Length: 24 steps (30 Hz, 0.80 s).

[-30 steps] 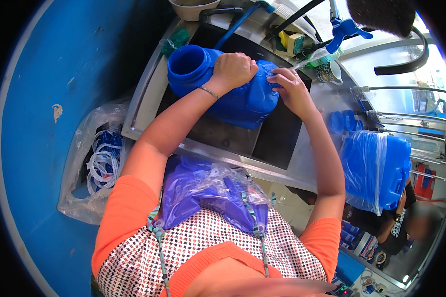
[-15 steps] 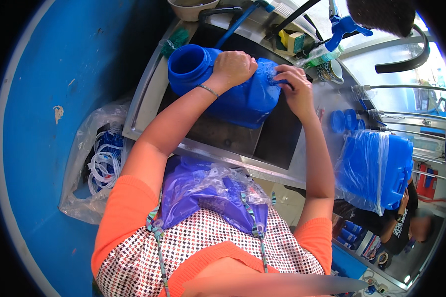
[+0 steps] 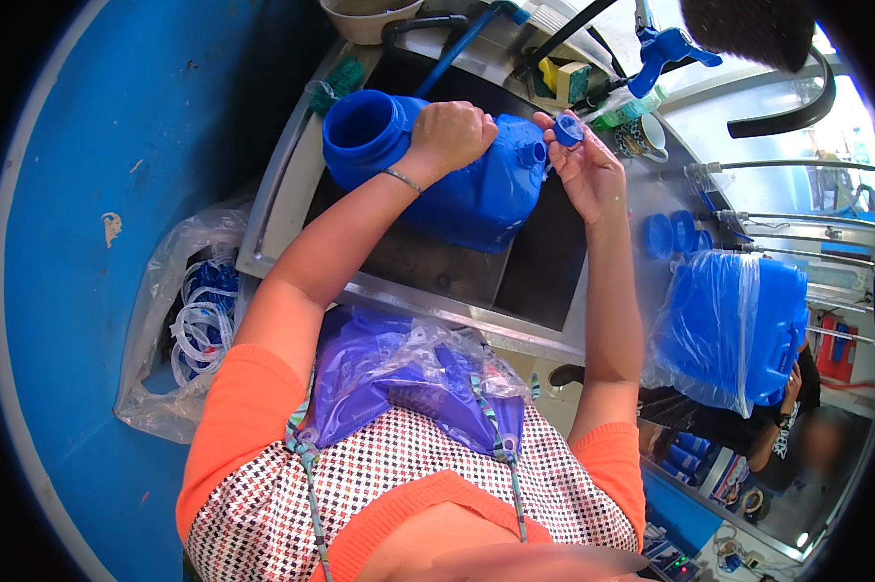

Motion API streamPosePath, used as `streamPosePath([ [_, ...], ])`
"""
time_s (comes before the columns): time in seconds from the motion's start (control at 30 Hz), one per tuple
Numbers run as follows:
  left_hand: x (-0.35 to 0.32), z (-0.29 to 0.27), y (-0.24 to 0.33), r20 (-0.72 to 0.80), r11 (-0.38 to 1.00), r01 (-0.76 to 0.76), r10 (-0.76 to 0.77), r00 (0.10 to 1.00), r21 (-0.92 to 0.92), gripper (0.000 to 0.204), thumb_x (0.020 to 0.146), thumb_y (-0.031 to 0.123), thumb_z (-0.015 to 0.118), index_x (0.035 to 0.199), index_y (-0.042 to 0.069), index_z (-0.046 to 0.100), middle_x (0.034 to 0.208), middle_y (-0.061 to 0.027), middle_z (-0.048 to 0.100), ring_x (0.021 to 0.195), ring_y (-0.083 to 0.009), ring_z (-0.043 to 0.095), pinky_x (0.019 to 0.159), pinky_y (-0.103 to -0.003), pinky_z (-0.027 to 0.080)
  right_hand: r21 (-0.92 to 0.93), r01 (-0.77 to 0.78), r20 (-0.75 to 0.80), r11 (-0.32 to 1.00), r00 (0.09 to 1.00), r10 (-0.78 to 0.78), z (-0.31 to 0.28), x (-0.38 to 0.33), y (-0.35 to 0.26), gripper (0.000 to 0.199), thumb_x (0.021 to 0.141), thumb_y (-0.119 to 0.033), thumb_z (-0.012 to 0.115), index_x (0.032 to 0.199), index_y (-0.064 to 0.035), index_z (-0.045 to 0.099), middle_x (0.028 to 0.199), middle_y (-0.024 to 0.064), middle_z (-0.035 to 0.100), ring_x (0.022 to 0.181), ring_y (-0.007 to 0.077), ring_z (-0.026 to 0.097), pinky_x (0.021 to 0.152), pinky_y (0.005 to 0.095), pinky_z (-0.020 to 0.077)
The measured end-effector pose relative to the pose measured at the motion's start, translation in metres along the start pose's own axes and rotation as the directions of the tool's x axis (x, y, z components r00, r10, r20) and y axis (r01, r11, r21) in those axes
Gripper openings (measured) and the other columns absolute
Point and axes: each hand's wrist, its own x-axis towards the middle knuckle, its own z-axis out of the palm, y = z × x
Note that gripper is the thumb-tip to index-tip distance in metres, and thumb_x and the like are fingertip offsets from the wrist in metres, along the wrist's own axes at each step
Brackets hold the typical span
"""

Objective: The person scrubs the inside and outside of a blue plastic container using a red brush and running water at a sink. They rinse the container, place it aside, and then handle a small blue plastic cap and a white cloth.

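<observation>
The fingers of your right hand (image 3: 590, 179) pinch a small blue cap (image 3: 568, 130) beside the small spout (image 3: 532, 152) of the blue jerrycan (image 3: 471, 213) — in the steel sink (image 3: 287, 213) — while your left hand (image 3: 449, 138) grips it firmly, near its wide mouth (image 3: 362, 120).

Blue plastic jug (image 3: 467, 213), squarish-bodied and glossy, lying lengthwise over the dark sink (image 3: 539, 281). Wide round mouth (image 3: 362, 121) at the left end, uncovered, with the hollow inside showing. Near the right end, a short narrow spout (image 3: 533, 152), likewise bare. Middle of the upper side hidden under the closed left hand (image 3: 449, 136). Just beside the spout and clear of it, a small round blue cap (image 3: 568, 130), pinched in the right hand (image 3: 585, 167), paler face visible.
</observation>
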Motion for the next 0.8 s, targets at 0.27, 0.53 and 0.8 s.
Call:
streamPosePath([
  [0.27,0.004,0.003,0.0,-0.011,1.0,0.007,-0.007,1.0,0.026,0.037,0.087,0.027,0.049,0.071,0.004,0.071,0.075,-0.017,0.068,0.068,-0.0361,0.066,0.065,-0.046,0.055,-0.654,0.063,-0.149,0.754,0.966,-0.21,0.0,0.014,-0.004,0.027,0.09,0.0,0.054,0.117,0.0027,0.058,0.105,0.0196,0.064,0.084,0.0175,0.063,0.071,0.0257,0.0511],
  [0.53,0.004,0.002,0.0,-0.015,1.0,-0.006,0.006,1.0,0.001,0.037,0.087,0.028,0.049,0.07,0.004,0.071,0.076,-0.017,0.068,0.068,-0.0363,0.066,0.066,-0.046,0.054,-0.952,-0.169,-0.06,-0.257,0.921,-0.384,0.022,0.021,0.001,0.024,0.09,-0.004,0.054,0.109,-0.0031,0.069,0.096,0.0156,0.069,0.073,0.0227,0.068,0.07,0.0347,0.0534],
  [0.8,0.011,0.015,0.008,-0.043,0.997,-0.017,0.02,0.999,0.077,0.037,0.084,0.029,0.051,0.068,0.004,0.071,0.072,-0.0156,0.069,0.065,-0.0314,0.068,0.061,-0.043,0.055,-0.858,0.206,0.293,-0.47,0.949,-0.118,0.018,-0.012,-0.004,0.025,0.084,-0.007,0.067,0.109,-0.0025,0.065,0.106,0.0133,0.065,0.084,0.0237,0.067,0.074,0.0323,0.054],
])
